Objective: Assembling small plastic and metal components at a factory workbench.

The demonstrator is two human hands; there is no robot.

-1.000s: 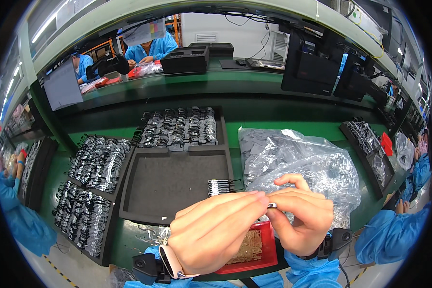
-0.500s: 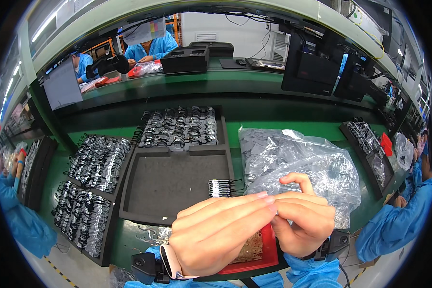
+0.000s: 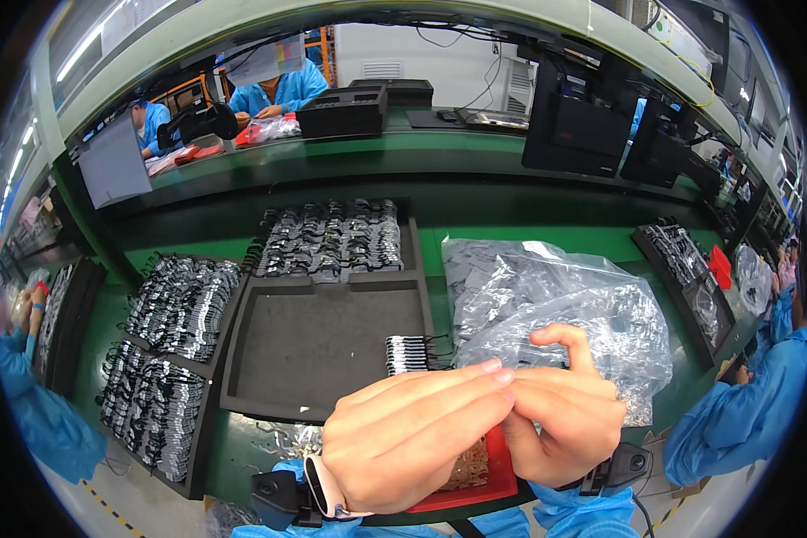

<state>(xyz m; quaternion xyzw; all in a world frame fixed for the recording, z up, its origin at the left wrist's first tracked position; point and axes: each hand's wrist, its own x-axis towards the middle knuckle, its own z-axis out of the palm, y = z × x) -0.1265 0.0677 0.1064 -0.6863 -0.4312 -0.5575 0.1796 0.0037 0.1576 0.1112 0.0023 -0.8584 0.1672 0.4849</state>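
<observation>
My left hand (image 3: 412,435) and my right hand (image 3: 565,414) meet fingertip to fingertip above the front of the bench. Both are closed in a pinch, and whatever they hold is hidden behind the fingers. The right index finger is crooked upward, away from the pinch. Beneath the hands, partly covered, lies a red tray (image 3: 504,480) of small gold-coloured pieces. Just beyond the left fingers a short row of flat silver parts with black leads (image 3: 407,353) rests in the corner of a dark foam tray (image 3: 323,345).
A clear plastic bag (image 3: 565,305) of dark grey flat pieces lies at the right. Foam trays of silver parts (image 3: 157,408) stand at left, and another tray (image 3: 686,260) is far right. Small loose metal pieces (image 3: 291,437) lie by the front edge. Co-workers in blue sit around.
The hands stay together in nearly the same place. A small light speck between the fingertips earlier is now hidden, and the right fingers have shifted slightly. The view has moved a little.
</observation>
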